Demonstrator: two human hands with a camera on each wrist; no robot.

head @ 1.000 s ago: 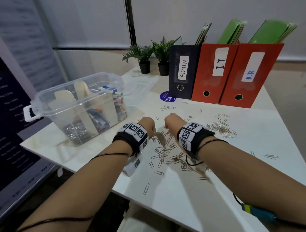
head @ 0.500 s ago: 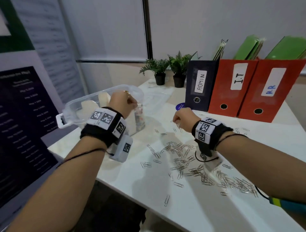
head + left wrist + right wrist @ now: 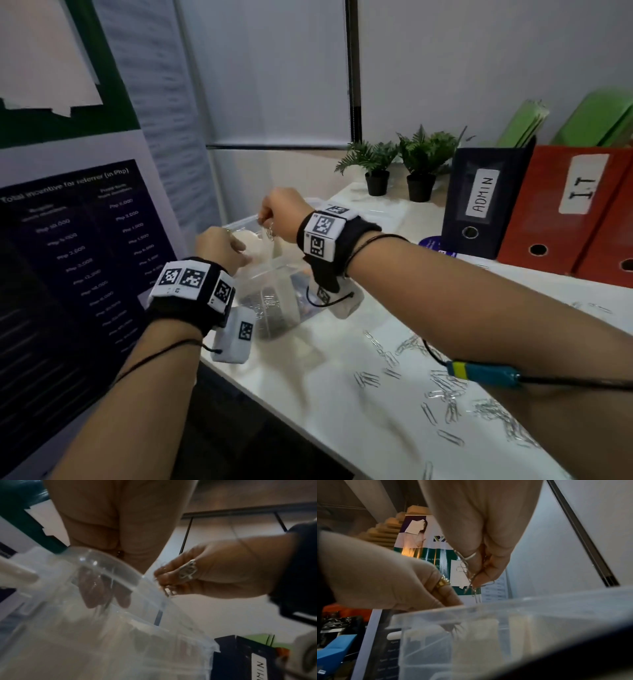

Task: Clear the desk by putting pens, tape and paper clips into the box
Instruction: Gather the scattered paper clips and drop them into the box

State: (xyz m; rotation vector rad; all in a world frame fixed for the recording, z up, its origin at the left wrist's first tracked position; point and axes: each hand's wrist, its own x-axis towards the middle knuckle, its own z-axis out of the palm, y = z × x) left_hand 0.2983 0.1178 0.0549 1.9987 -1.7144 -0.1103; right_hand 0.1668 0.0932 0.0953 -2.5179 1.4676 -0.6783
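The clear plastic box [image 3: 274, 308] stands at the desk's left end. Both hands hover over its open top. My left hand [image 3: 236, 251] dips its fingers inside the box [image 3: 85, 635], and thin paper clips [image 3: 453, 628] stick out at its fingertips, blurred behind the wall. My right hand [image 3: 269, 222] is bunched above the far rim, pinching a small bundle of paper clips [image 3: 467, 572] that dangles from its fingers [image 3: 164, 577]. Many loose paper clips [image 3: 448, 394] lie scattered on the white desk under my right forearm.
Binders marked ADMIN [image 3: 483, 202] and IT [image 3: 565, 212] stand at the back right, with two small potted plants [image 3: 376, 164] beside them. A dark poster panel [image 3: 68, 257] rises just left of the box. The desk's front edge [image 3: 274, 394] runs diagonally.
Both hands rose from the clip pile on the desk. The left reached the box first, the right followed to the left. The left hand's fingers have gone down inside the box.
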